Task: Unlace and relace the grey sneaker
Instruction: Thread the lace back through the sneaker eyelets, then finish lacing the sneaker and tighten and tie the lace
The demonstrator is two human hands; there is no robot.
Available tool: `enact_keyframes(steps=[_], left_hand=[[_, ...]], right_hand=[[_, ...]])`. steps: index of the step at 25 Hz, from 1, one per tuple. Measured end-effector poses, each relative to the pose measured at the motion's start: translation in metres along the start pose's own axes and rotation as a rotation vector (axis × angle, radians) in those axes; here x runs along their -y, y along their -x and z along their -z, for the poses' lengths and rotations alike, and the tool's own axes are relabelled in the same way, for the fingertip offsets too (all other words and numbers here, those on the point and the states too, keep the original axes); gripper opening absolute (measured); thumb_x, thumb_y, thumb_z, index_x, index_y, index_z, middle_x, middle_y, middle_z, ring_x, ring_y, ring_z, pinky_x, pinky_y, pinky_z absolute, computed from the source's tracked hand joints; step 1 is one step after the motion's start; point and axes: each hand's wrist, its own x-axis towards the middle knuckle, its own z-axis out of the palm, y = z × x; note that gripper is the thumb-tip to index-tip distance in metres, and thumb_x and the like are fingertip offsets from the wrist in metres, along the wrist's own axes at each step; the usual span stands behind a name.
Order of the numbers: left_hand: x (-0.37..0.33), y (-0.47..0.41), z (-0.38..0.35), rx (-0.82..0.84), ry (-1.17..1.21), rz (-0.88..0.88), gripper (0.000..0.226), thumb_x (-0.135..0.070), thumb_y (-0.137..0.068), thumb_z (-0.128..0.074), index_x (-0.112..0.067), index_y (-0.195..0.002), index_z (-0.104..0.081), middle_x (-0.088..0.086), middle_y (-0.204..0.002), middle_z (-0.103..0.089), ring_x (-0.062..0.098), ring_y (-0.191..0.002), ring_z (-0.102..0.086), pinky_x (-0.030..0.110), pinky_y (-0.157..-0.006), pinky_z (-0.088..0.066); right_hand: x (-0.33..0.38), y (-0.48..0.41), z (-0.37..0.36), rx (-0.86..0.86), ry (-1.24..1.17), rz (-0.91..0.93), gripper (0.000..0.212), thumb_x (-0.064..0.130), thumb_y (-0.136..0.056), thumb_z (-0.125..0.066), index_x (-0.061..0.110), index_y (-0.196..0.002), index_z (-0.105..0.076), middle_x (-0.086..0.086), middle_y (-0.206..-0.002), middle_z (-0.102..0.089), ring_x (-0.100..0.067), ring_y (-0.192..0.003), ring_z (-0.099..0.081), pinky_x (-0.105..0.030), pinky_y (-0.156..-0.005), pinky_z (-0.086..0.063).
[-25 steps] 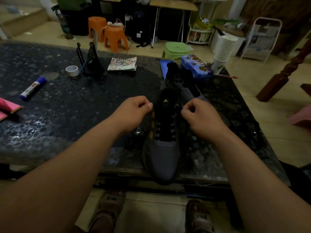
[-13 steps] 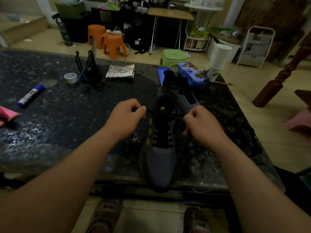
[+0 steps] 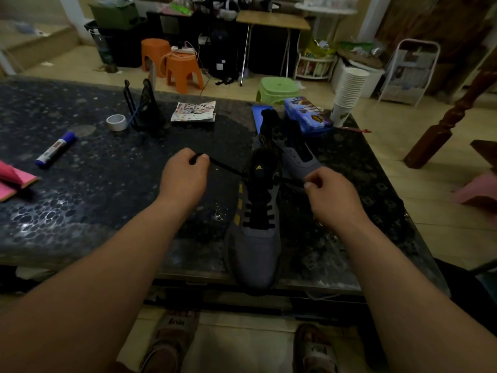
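- The grey sneaker [image 3: 255, 249] stands on the near edge of the counter [image 3: 107, 189], toe toward the person and slightly past the rim, tongue raised.
- Its black lace [image 3: 227, 168] crosses the lower eyelets in several rows; both free ends leave the upper eyelets and run out sideways, taut.
- The left hand [image 3: 183, 181] is curled, its fingers [image 3: 201, 158] pinching the left lace end, held out well to the side of the shoe.
- The right hand [image 3: 332, 196] is curled too, thumb and forefinger nipping the right end close beside the collar.
- Step in hand, as I judge it: the lace ends are being drawn apart at the top rows. Whether this snugs a relacing or begins pulling the lace out, I cannot tell.
- The next move calls for even tension on both sides, then feeding one tip through or out of the next eyelet.
- A second sneaker [image 3: 295, 154] sits just behind; farther off lie a marker [image 3: 55, 149], a tape roll [image 3: 116, 122] and stacked paper cups [image 3: 348, 92].
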Motion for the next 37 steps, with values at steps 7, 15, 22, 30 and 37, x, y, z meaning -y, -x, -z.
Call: enact_keyframes(steps=[7,15,22,30,37], left_hand=[[-0.002,0.044,0.001,0.386,-0.238,-0.111,0.037,-0.057,-0.094,-0.06,-0.022,-0.082,-0.065,-0.003,-0.078,-0.072,0.021,-0.075,-0.071,0.045,-0.078,-0.06],[0.017,0.058,-0.014,0.691,-0.097,0.053,0.084,-0.07,-0.081,-0.066,-0.032,-0.153,-0.043,-0.004,-0.145,-0.059,0.016,-0.127,-0.06,0.041,-0.108,-0.051],[0.026,-0.008,-0.019,0.469,0.033,-0.057,0.08,-0.036,-0.093,-0.07,-0.031,-0.162,-0.029,-0.004,-0.152,-0.051,0.013,-0.133,-0.054,0.029,-0.112,-0.045],[0.032,-0.06,-0.031,0.284,-0.148,-0.059,0.072,-0.025,-0.104,-0.057,-0.03,-0.165,-0.017,0.002,-0.171,-0.021,0.023,-0.156,-0.024,0.046,-0.125,-0.027],[-0.024,0.003,-0.042,0.113,0.0,-0.353,0.03,-0.023,-0.1,-0.058,-0.02,-0.13,-0.056,-0.001,-0.123,-0.053,0.013,-0.102,-0.06,0.042,-0.092,-0.053]], right_hand=[[0.032,0.032,-0.004,0.331,-0.038,-0.013,0.039,0.051,-0.099,-0.058,0.015,-0.089,-0.067,-0.003,-0.085,-0.07,-0.023,-0.08,-0.067,-0.036,-0.067,-0.055],[0.033,0.051,-0.035,0.507,-0.339,-0.173,0.033,0.05,-0.095,-0.066,0.023,-0.114,-0.068,0.0,-0.106,-0.073,-0.019,-0.093,-0.071,-0.038,-0.077,-0.061],[0.086,-0.029,-0.091,0.26,-0.302,0.034,0.046,0.043,-0.103,-0.052,0.025,-0.145,-0.056,-0.002,-0.14,-0.064,-0.025,-0.126,-0.06,-0.044,-0.107,-0.048],[0.093,-0.078,-0.097,0.213,-0.424,0.035,0.048,0.031,-0.1,-0.064,0.023,-0.146,-0.053,0.0,-0.138,-0.063,-0.02,-0.126,-0.06,-0.035,-0.102,-0.049],[-0.022,-0.073,-0.026,0.257,0.284,-0.314,0.126,0.065,-0.07,-0.084,0.022,-0.163,-0.011,-0.022,-0.16,-0.029,-0.044,-0.146,-0.032,-0.052,-0.117,-0.034]])
